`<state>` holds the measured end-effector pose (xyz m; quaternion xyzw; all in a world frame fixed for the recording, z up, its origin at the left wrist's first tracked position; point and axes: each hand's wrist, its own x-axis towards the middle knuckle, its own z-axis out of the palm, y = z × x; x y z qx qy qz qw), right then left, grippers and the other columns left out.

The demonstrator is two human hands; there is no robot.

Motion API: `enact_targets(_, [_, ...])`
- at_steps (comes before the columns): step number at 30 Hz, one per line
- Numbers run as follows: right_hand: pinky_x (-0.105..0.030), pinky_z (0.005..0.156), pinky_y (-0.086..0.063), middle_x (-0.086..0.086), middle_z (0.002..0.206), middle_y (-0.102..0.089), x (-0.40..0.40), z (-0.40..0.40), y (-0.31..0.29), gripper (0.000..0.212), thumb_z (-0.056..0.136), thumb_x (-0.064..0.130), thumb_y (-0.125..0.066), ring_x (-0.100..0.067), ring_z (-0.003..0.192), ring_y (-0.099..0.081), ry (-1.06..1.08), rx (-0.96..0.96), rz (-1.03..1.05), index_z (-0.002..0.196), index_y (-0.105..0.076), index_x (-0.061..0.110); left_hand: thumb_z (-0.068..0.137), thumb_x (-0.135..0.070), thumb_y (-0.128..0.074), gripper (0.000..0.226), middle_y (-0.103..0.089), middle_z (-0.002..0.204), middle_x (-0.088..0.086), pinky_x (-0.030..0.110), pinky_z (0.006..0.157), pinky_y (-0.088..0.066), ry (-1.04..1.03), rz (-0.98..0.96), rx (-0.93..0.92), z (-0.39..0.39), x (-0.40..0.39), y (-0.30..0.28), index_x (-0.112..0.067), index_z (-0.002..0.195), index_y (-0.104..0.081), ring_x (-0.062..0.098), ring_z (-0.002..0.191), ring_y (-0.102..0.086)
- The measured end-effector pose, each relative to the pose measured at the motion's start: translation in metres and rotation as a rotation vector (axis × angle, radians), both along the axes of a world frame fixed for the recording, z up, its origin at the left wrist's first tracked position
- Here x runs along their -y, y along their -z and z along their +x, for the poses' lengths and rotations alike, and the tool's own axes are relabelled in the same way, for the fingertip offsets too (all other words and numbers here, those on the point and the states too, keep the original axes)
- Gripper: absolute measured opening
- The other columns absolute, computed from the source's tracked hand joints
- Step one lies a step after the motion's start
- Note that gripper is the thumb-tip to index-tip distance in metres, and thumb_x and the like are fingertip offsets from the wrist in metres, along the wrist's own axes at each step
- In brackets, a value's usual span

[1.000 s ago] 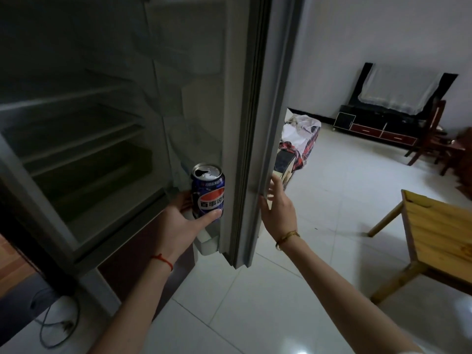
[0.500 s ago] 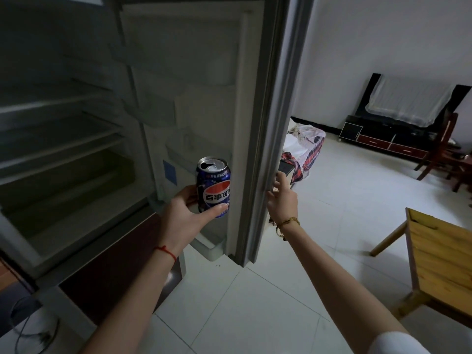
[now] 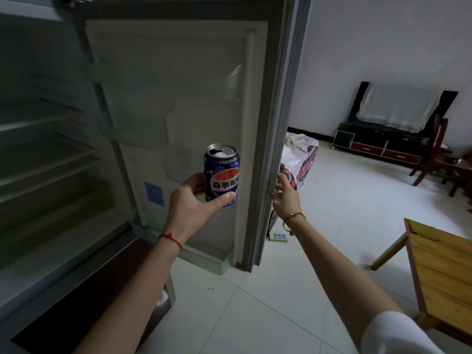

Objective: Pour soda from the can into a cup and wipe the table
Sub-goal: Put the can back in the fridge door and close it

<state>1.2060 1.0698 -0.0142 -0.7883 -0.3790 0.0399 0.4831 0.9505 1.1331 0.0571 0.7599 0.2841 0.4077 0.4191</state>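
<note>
The left hand [image 3: 190,210] holds the soda can [image 3: 221,175] upright in a closed grip, thumb across the label, in front of the inner face of the open refrigerator door [image 3: 178,103]. The can top is already open. The right hand [image 3: 284,194] is released, fingers spread, touching the outer edge of the door. A wooden counter [image 3: 444,272] stands to the right on the tiled floor [image 3: 332,226]. A dark cabinet [image 3: 378,146] stands along the far wall.
</note>
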Motion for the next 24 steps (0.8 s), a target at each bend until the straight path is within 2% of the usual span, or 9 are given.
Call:
enact_targets(3, [-0.042, 0.087, -0.057, -0.004, 0.109, -0.066, -0.013, 0.022, 0.003, 0.053, 0.087, -0.005, -0.053, -0.023, 0.098, -0.066, 0.006, -0.019, 0.008, 0.128, -0.046, 0.028, 0.066, -0.037, -0.086, 0.051, -0.070, 0.102, -0.012, 0.012, 0.078, -0.052, 0.015, 0.030, 0.009, 0.021, -0.015, -0.009, -0.023, 0.109, -0.063, -0.002, 0.092, -0.066])
enact_targets(6, [-0.035, 0.085, -0.057, 0.001, 0.100, -0.064, -0.023, 0.040, 0.001, 0.050, 0.087, -0.006, -0.052, -0.018, 0.089, -0.064, -0.009, -0.031, 0.016, 0.126, -0.048, 0.024, 0.064, -0.037, -0.087, 0.060, -0.070, 0.104, -0.011, 0.019, 0.081, -0.054, 0.023, 0.058, 0.030, 0.042, -0.032, -0.018, -0.020, 0.116, -0.061, 0.001, 0.093, -0.067])
enact_targets(11, [-0.026, 0.080, -0.054, 0.006, 0.095, -0.062, -0.040, 0.072, 0.000, 0.048, 0.087, -0.007, -0.052, -0.009, 0.084, -0.061, -0.033, -0.016, 0.030, 0.125, -0.051, 0.022, 0.063, -0.034, -0.089, 0.057, -0.069, 0.102, -0.013, 0.022, 0.082, -0.055, 0.029, 0.081, 0.026, 0.075, -0.064, -0.033, -0.023, 0.111, -0.059, 0.001, 0.091, -0.068])
enact_targets(16, [-0.027, 0.081, -0.055, 0.008, 0.093, -0.064, -0.059, 0.100, 0.000, 0.042, 0.087, -0.004, -0.054, -0.006, 0.082, -0.061, -0.054, 0.001, 0.031, 0.119, -0.052, 0.022, 0.049, -0.052, -0.085, 0.074, -0.072, 0.105, -0.009, 0.029, 0.090, -0.055, 0.033, 0.046, -0.016, 0.103, -0.105, -0.037, -0.022, 0.113, -0.061, 0.005, 0.096, -0.069])
enact_targets(20, [-0.032, 0.083, -0.057, 0.011, 0.095, -0.065, -0.073, 0.122, 0.003, 0.043, 0.086, 0.000, -0.056, -0.007, 0.087, -0.064, -0.065, 0.021, 0.019, 0.118, -0.051, 0.029, 0.062, -0.031, -0.091, 0.059, -0.070, 0.105, -0.006, 0.024, 0.088, -0.051, 0.028, 0.056, -0.098, 0.125, -0.124, -0.039, -0.020, 0.112, -0.061, 0.007, 0.096, -0.066])
enact_targets(24, [-0.035, 0.084, -0.057, 0.012, 0.095, -0.065, -0.083, 0.136, 0.003, 0.047, 0.085, -0.002, -0.054, -0.006, 0.088, -0.064, -0.081, 0.018, 0.023, 0.116, -0.051, 0.034, 0.063, -0.033, -0.090, 0.057, -0.070, 0.104, -0.007, 0.025, 0.086, -0.051, 0.061, 0.053, -0.198, 0.143, -0.140, -0.036, -0.022, 0.111, -0.061, 0.005, 0.093, -0.065])
